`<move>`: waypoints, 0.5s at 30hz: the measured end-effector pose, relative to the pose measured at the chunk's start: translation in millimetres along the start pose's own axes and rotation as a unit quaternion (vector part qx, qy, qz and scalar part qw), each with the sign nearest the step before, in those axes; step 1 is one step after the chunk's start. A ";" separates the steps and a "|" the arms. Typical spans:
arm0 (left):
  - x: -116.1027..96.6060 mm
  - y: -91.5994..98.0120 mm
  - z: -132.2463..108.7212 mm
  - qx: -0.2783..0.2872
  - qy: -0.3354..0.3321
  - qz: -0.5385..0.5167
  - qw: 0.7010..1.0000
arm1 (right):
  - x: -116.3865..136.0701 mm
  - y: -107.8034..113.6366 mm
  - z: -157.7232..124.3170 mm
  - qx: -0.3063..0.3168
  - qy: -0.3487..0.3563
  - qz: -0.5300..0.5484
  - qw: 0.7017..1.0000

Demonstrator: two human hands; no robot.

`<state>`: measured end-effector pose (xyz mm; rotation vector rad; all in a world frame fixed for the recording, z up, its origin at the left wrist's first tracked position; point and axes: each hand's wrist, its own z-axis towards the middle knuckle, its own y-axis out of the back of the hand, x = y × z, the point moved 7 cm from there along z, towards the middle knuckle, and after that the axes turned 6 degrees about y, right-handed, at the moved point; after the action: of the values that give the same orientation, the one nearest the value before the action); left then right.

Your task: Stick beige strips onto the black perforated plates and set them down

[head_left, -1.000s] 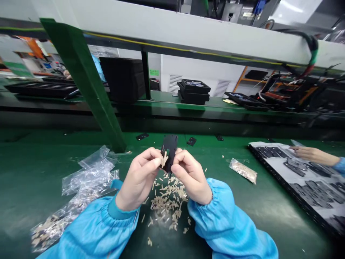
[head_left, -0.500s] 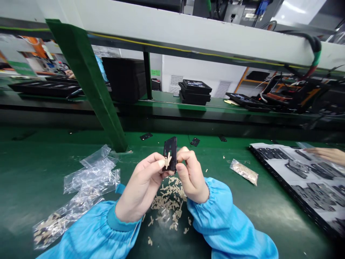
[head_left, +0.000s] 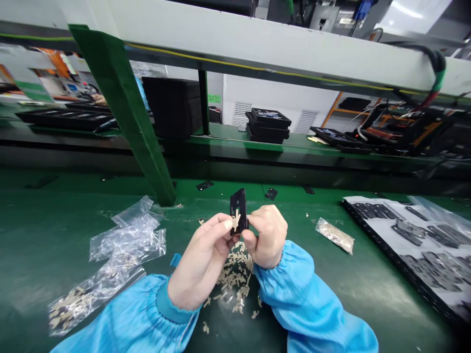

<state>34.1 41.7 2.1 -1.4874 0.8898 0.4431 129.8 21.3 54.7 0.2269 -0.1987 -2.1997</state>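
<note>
Both hands meet at the centre above the green belt (head_left: 44,230). My right hand (head_left: 268,236) is closed around the lower edge of a small black plastic part (head_left: 238,212), held upright and turned edge-on. My left hand (head_left: 206,260) pinches a tiny beige strip (head_left: 236,220) against the part's face with thumb and forefinger. Beneath the hands lies a loose pile of beige strips (head_left: 233,279). Both arms wear blue sleeves.
Clear plastic bags (head_left: 125,240) lie at the left, one holding beige strips (head_left: 69,301). A small filled bag (head_left: 334,234) lies at the right. A tray of black parts (head_left: 415,240) fills the right edge. A green post (head_left: 125,117) rises behind. Black trays (head_left: 268,125) sit on the rear shelf.
The black part has turned from face-on to edge-on between my fingers. My right hand has curled tighter round it. The other person's hand over the right tray has left the view.
</note>
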 end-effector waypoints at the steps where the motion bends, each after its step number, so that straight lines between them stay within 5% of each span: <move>1: 0.6 -0.3 -0.4 0.001 0.003 -0.003 1.000 | 1.0 0.4 0.1 -0.004 0.014 -0.008 1.000; 7: -6.5 -2.6 -5.5 0.011 -0.018 0.026 0.999 | -1.8 -3.4 -2.2 0.009 0.015 0.037 0.999; 12: -30.1 0.9 -6.9 -0.016 -0.171 0.137 0.976 | -11.5 -11.9 -6.4 0.050 -0.117 0.281 0.951; 15: -38.3 -0.8 -10.6 -0.031 -0.252 0.214 0.943 | -13.8 -15.9 -6.7 0.070 -0.179 0.334 0.923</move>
<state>8.4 41.5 32.3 -1.1449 0.7818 1.1280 127.2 41.4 45.9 -0.1576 -0.5510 -1.5254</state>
